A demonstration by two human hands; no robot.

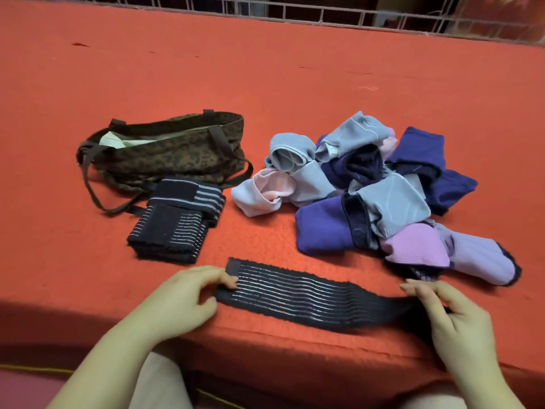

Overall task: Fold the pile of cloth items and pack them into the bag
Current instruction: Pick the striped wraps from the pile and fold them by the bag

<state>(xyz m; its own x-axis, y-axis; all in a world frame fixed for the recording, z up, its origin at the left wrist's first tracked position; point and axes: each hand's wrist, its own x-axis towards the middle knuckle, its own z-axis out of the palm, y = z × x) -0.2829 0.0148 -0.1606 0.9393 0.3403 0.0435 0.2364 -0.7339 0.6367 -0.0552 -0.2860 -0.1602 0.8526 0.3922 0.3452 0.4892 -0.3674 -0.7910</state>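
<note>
The striped band (309, 296) lies flat at six o'clock on the red worktop (265, 84), long axis nine-to-three; left hand (182, 299) fingers pinch its nine o'clock end, right hand (454, 323) fingers grip the three o'clock end; bag (177, 152) at ten o'clock, nearer the left hand.

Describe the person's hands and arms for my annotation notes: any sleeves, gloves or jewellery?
Both the left hand and right hand are bare, with no gloves. Forearms are uncovered as far as the frame shows; no sleeves, rings, watch or bracelets are visible.
</note>
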